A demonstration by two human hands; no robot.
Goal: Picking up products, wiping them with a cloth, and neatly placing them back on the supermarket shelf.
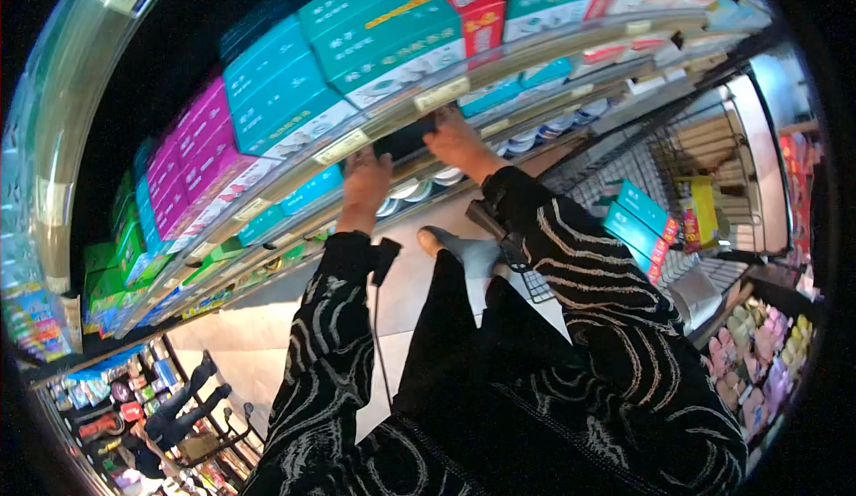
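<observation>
My left hand point(366, 178) and my right hand point(458, 138) reach in under the front rail point(391, 118) of a store shelf. The rail hides part of their fingers, so I cannot tell whether either one grips anything. Between them is a dark gap on the lower tier. Right of my right hand, teal cartons point(491, 97) sit on that tier; a blue carton point(314, 188) is left of my left hand. Above the rail stand stacked teal cartons point(384, 35), bright blue cartons point(277, 95) and purple cartons point(197, 162). A red printed band point(471, 11) wraps some teal ones.
To my right stands a wire shopping cart point(729, 162) holding teal boxes point(638, 222) and a yellow packet point(702, 205). Pastel soft goods point(756, 362) fill a bin at lower right. At lower left, another person point(177, 422) is near a cart handle point(231, 439). White-rimmed round items point(528, 142) line the bottom shelf.
</observation>
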